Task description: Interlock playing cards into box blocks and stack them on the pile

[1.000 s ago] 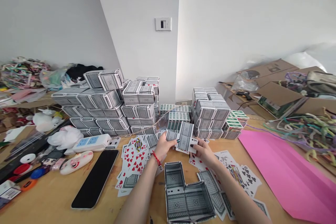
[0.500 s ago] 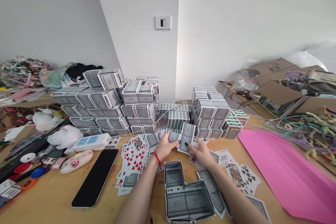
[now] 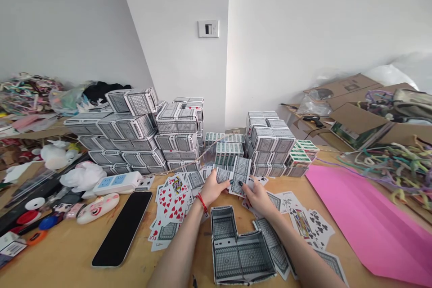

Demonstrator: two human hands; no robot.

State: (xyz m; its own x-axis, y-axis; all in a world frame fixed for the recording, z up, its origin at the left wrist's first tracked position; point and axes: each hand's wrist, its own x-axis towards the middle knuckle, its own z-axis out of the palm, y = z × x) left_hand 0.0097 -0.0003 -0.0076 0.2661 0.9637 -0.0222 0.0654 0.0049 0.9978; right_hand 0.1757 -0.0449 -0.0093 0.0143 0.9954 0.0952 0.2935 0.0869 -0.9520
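My left hand and my right hand meet just above the wooden table, both pinching a grey-patterned playing card held back-up between them. A red string circles my left wrist. Loose cards showing red hearts lie fanned to the left of my hands, and more cards with black clubs lie to the right. In front of my forearms sits an open-topped structure of folded cards.
Stacks of card cubes stand at the back left and more card cubes at the back middle. A black phone, a white power strip, a pink paper sheet, cardboard boxes and pipe cleaners surround them.
My right hand has slid a little left and closer to the held card; the left hand stays nearly where it was.
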